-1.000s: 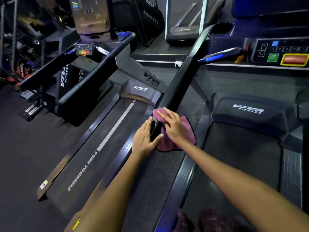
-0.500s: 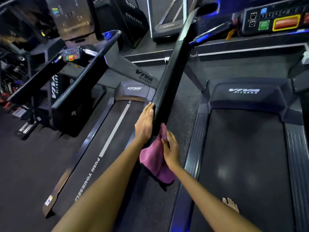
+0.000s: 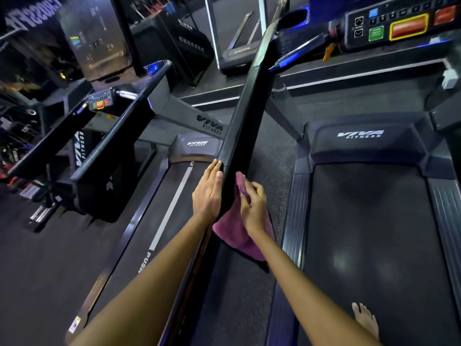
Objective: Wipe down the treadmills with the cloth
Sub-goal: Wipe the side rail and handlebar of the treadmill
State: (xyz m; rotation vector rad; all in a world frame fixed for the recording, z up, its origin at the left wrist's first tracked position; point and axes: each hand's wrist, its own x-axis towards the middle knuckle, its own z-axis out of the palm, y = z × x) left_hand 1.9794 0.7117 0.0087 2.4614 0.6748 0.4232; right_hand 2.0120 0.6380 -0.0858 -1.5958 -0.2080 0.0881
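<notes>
A long black handrail (image 3: pixel 245 116) of the right treadmill runs from the console down to the middle of the view. My left hand (image 3: pixel 208 193) lies flat against the rail's left side, fingers straight and together. My right hand (image 3: pixel 252 204) presses a pink cloth (image 3: pixel 235 233) against the rail's right side near its lower end; the cloth hangs down below the hand. The right treadmill's belt (image 3: pixel 374 233) lies to the right, with a bare foot (image 3: pixel 365 320) on it. A second treadmill's belt (image 3: pixel 159 221) is on the left.
The right treadmill's console (image 3: pixel 399 26) with green and red buttons sits at the top right. The left treadmill's handrails and small control panel (image 3: pixel 99 103) stand at the left. More machines line the back. Dark floor (image 3: pixel 37 258) spreads at the lower left.
Both hands have slid from the top of the rail's lower end to its two sides. The cloth went from draped over the rail to hanging under my right hand. The view tilted down.
</notes>
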